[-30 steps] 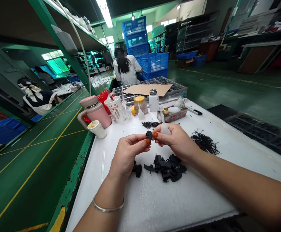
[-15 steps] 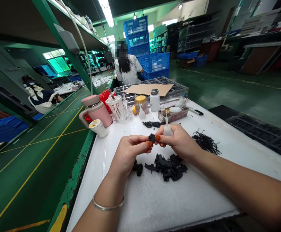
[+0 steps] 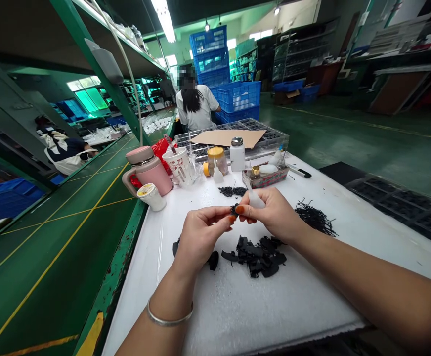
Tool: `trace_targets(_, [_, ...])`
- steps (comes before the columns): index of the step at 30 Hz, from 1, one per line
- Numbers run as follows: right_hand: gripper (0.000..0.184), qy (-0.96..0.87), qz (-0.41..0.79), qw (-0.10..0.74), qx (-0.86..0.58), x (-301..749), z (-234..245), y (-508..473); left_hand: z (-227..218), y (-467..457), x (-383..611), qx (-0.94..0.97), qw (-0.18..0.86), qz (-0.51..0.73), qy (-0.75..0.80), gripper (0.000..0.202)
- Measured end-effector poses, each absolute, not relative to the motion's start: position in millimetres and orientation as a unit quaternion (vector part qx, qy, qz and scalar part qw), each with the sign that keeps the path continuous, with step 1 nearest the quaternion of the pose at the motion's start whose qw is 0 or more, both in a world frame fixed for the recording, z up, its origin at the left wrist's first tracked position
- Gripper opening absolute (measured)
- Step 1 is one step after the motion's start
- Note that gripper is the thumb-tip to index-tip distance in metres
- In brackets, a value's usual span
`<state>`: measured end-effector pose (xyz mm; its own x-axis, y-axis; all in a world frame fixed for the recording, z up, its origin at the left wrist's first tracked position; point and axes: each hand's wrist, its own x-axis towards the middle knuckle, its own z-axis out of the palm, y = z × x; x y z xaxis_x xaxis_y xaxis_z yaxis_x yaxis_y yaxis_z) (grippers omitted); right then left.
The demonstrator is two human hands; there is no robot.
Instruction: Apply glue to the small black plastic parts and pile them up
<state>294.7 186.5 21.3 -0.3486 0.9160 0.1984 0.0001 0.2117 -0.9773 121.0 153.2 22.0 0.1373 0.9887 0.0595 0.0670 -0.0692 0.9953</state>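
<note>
A small black part (image 3: 234, 209) is pinched between the fingertips of my left hand (image 3: 198, 232). My right hand (image 3: 277, 212) meets it there, thumb and finger closed at the part's right side. The same right hand also keeps a translucent white squeeze bottle (image 3: 256, 200) with a thin nozzle, tilted up and to the left. Below both hands lies a heap of black plastic pieces (image 3: 258, 257). More rounded black pieces (image 3: 213, 260) sit partly hidden by my left hand. Beyond my fingers is a scatter of tiny black bits (image 3: 232, 191).
Thin black sticks (image 3: 315, 219) lie right of my right hand. A pink mug (image 3: 150, 173), a paper cup (image 3: 178, 165), a white jar (image 3: 151, 197), a white pump bottle (image 3: 237, 155) and a small box (image 3: 265, 177) line the back. A green conveyor (image 3: 63, 237) runs left.
The black part has turned between my fingers and shows less of itself. The squeeze bottle's nozzle has tipped leftward. My left hand has shifted slightly, uncovering more black pieces beside it.
</note>
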Motion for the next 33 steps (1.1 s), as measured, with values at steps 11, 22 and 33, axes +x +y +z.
trace_targets(11, [0.037, -0.552, 0.527, 0.540, -0.356, 332, 36, 209, 26, 166, 88, 0.448, 0.377, 0.654, 0.479, 0.020])
trace_targets(22, [0.035, -0.572, 0.521, 0.531, -0.345, 332, 38, 207, 28, 225, 129, 0.748, 0.210, 0.241, 0.581, 0.019])
trace_targets(33, [0.037, -0.599, 0.466, 0.531, -0.376, 327, 29, 209, 2, 257, 156, 0.744, 0.189, 0.236, 0.595, 0.015])
